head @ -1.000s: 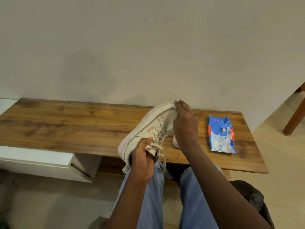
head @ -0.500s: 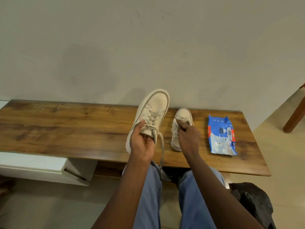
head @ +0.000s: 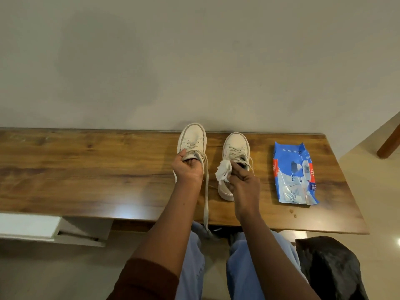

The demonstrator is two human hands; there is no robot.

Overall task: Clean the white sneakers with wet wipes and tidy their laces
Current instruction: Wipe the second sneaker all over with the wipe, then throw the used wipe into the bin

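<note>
Two white sneakers stand side by side on the wooden table (head: 86,169), toes toward the wall. My left hand (head: 187,168) grips the left sneaker (head: 192,138) at its collar, fingers inside the opening. One long lace (head: 206,198) hangs from it over the table's front edge. My right hand (head: 243,180) holds a crumpled white wet wipe (head: 223,169) against the heel side of the right sneaker (head: 234,146). The rear halves of both shoes are hidden by my hands.
A blue pack of wet wipes (head: 293,174) lies flat to the right of the shoes. A white drawer unit (head: 43,229) sits under the table at left. A dark bag (head: 333,267) lies on the floor at right, a wooden leg (head: 389,139) farther back.
The left sneaker, lifted and tilted a second ago, has come down onto the table next to the right one. My right hand left its toe and now holds the wipe at the right sneaker.
</note>
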